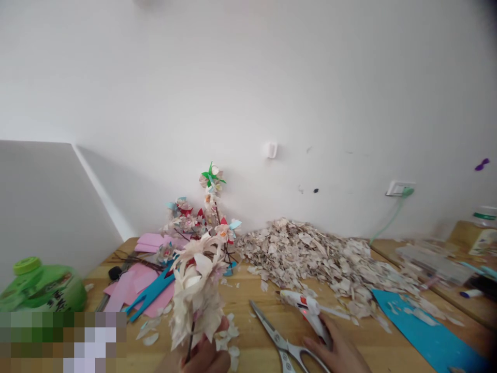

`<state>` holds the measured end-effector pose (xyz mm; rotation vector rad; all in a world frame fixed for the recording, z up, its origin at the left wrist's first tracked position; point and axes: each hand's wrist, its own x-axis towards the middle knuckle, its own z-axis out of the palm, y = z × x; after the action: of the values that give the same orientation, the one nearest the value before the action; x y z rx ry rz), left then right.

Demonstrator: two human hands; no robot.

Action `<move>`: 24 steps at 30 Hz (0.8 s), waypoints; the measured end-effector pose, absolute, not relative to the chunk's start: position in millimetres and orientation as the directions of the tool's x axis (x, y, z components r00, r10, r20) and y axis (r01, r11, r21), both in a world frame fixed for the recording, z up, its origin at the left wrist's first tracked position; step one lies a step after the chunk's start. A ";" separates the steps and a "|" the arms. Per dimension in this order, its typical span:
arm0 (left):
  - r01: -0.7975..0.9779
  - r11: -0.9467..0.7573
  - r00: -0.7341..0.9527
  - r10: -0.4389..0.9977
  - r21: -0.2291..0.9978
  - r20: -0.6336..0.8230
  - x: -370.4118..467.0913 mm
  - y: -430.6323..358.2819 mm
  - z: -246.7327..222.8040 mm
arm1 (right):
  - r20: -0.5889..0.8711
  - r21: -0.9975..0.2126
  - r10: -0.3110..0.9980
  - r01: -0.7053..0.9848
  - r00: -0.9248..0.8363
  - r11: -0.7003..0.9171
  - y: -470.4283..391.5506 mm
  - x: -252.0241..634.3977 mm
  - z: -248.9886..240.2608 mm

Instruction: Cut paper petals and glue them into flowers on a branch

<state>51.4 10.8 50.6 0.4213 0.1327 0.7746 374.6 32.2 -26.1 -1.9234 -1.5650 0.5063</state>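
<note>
My left hand (204, 355) sits at the bottom edge and grips the stem of a pale paper flower bunch (196, 290), held upright over the wooden table (264, 321). My right hand (337, 352) is wrapped around the handle of a white glue gun (306, 308), whose nozzle points left and rests just above the table. Metal scissors (279, 339) lie shut on the table between my two hands, touching neither.
A big heap of paper scraps (318, 254) fills the back middle. Finished paper flowers (205, 217) lean on the wall above pink and blue paper sheets (143, 292). A green bottle (39, 287) stands left, a blue sheet (423, 331) right, and a wall socket (399, 187) with a green cord.
</note>
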 end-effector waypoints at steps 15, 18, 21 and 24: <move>-0.638 0.565 0.655 0.755 0.523 -0.017 64.1 6.5 57.4 | 0.184 -0.743 0.954 0.669 0.238 -0.023 58.4 353.4 -31.1; -0.647 0.530 0.641 0.768 0.548 0.015 64.6 7.3 55.8 | 0.197 -0.803 0.955 0.596 0.221 0.027 46.4 349.1 -2.4; -0.671 0.509 0.615 0.789 0.539 0.020 64.8 9.9 52.0 | 0.118 -0.915 0.980 0.400 0.160 0.045 16.6 337.7 41.7; -0.663 0.524 0.604 0.796 0.534 -0.031 65.4 12.0 46.8 | -0.035 -0.969 0.996 0.240 0.081 -0.054 -18.8 318.2 79.8</move>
<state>65.4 12.0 46.8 0.5087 0.2881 0.8879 318.2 -18.8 79.8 -1.4563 -1.3061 1.0591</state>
